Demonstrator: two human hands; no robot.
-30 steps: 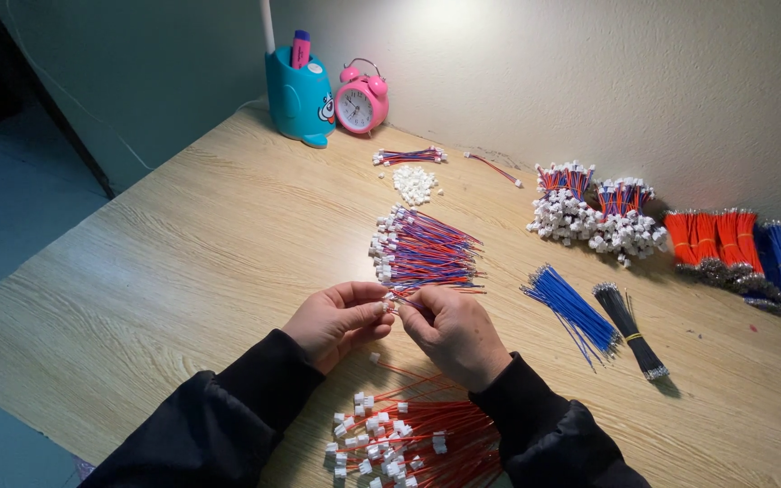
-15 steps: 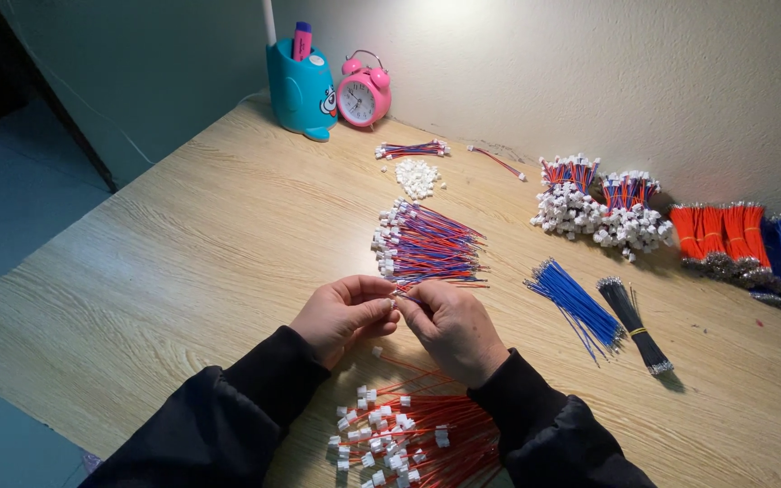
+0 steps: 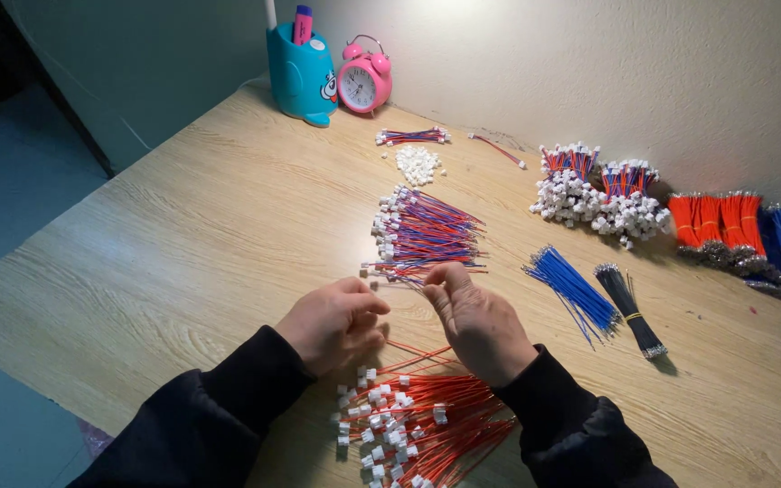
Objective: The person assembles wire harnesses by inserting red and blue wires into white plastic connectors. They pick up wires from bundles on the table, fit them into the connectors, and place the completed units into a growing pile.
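Observation:
My right hand (image 3: 479,323) reaches forward, and its fingertips pinch a thin red-and-blue wire with a white connector (image 3: 389,271) at the near edge of a pile of finished red-and-blue wires (image 3: 425,230). My left hand (image 3: 336,321) rests beside it on the wooden table (image 3: 183,244), fingers loosely curled with nothing visible in them. Just in front of my wrists lies a heap of red wires with white connectors (image 3: 413,425).
A blue wire bundle (image 3: 573,289) and a black one (image 3: 630,312) lie to the right. Further back are loose white connectors (image 3: 418,164), connector-tipped bundles (image 3: 598,194), orange bundles (image 3: 716,221), a teal pen holder (image 3: 305,77) and a pink alarm clock (image 3: 363,81).
My hands were pressed together fingertip to fingertip; now they have parted, and the right hand has moved forward to the finished pile with a wire.

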